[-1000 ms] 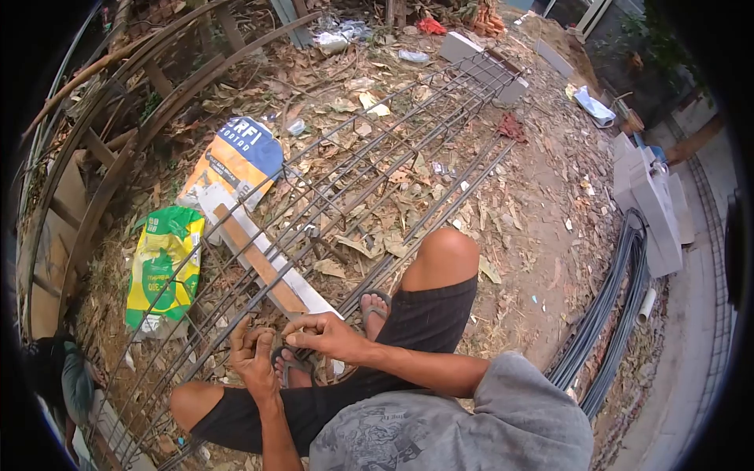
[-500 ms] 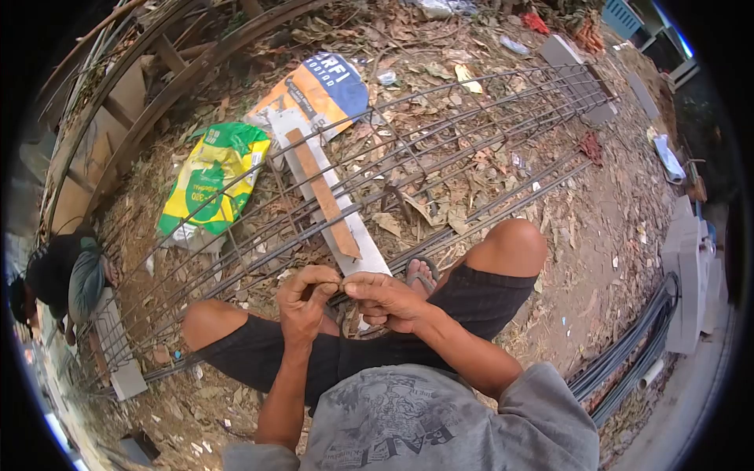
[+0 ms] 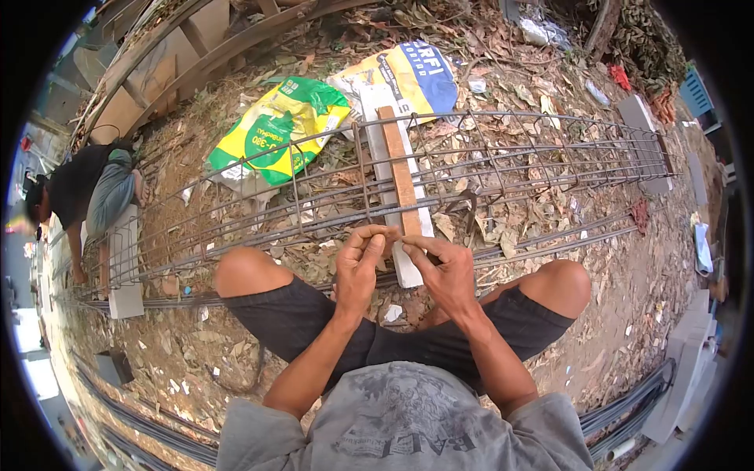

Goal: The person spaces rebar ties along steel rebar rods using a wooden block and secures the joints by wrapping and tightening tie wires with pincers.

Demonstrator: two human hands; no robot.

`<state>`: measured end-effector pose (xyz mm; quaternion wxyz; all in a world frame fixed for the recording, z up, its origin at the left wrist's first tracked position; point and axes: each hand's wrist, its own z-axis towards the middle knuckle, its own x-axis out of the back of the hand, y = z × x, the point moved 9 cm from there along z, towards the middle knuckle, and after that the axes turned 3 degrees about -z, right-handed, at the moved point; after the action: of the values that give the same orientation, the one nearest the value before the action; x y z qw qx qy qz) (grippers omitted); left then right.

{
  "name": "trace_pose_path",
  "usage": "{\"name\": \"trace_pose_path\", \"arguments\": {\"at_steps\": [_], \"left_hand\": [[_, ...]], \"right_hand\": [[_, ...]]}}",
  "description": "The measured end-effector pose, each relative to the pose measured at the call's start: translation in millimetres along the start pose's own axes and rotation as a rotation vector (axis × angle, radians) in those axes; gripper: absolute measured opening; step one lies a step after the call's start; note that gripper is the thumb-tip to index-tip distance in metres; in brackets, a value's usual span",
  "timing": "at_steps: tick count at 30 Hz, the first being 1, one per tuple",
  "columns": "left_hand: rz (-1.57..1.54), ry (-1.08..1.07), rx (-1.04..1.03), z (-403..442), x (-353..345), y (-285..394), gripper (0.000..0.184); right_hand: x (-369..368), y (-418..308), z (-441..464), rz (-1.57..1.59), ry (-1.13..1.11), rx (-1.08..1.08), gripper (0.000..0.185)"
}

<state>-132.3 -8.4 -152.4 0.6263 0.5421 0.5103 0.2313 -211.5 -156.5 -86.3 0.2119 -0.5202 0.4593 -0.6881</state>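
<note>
Both my hands are raised in front of my lap, fingertips pinched and close together. My left hand (image 3: 360,263) is closed, thumb against the curled fingers. My right hand (image 3: 444,271) is pinched too, its fingertips a little right of the left ones. Whatever lies between the fingers is too small to make out. Just beyond them stretches a long rebar cage (image 3: 314,223) of thin rods and square ties. A brown wooden strip (image 3: 402,177) lies crosswise at the cage on a whitish board (image 3: 410,271), whose near end shows beneath my hands.
A green and yellow bag (image 3: 275,137) and a blue and white bag (image 3: 430,74) lie beyond the cage. Grey blocks (image 3: 127,302) support its ends. Another person (image 3: 82,188) bends at the left end. Black rods (image 3: 153,428) and leaf litter cover the ground.
My view has tilted and shifted, so the cage and bags sit further right. My fingertips, touching earlier, are now slightly apart, and my right hand has turned more upright.
</note>
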Motion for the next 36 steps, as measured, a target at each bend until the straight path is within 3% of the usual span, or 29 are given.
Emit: {"name": "trace_pose_path", "arguments": {"at_steps": [3,7,9,12,16,19,22,26,32,36], "left_hand": [[0.187,0.019,0.026,33.1,4.8,35.4,0.047],[0.873,-0.215,-0.071,149.8,50.5,68.9,0.041],[1.088,-0.296,0.004,207.2,67.3,53.4,0.040],[1.145,-0.337,0.280,244.9,78.8,21.9,0.044],[0.842,-0.385,0.436,255.9,90.9,-51.1,0.046],[0.871,-0.435,0.427,257.2,81.6,-55.9,0.041],[0.830,-0.444,0.440,252.3,77.3,-50.3,0.032],[0.724,-0.424,0.520,245.5,74.7,-45.8,0.022],[0.774,-0.419,0.564,243.4,75.1,-44.2,0.022],[0.802,-0.471,0.601,243.9,74.8,-50.2,0.025]], "right_hand": [[15.6,-16.2,29.5,-0.273,0.095,0.177,0.016],[18.1,-41.9,97.8,-0.623,0.045,0.350,0.015],[-0.9,-48.2,141.2,-0.813,-0.060,0.452,0.014],[-44.5,-42.5,202.8,-1.045,-0.223,0.556,0.015],[-97.5,-28.4,239.4,-1.195,-0.286,0.767,0.016],[-136.6,-18.2,242.7,-1.333,-0.528,0.709,0.017],[-149.5,-29.0,238.4,-1.192,-0.524,0.789,0.020],[-148.2,-14.9,249.2,-1.155,-0.723,0.591,0.016],[-149.8,-13.4,252.6,-1.253,-0.631,0.607,0.015],[-139.8,-9.3,243.9,-1.144,-0.475,0.573,0.015]]}}
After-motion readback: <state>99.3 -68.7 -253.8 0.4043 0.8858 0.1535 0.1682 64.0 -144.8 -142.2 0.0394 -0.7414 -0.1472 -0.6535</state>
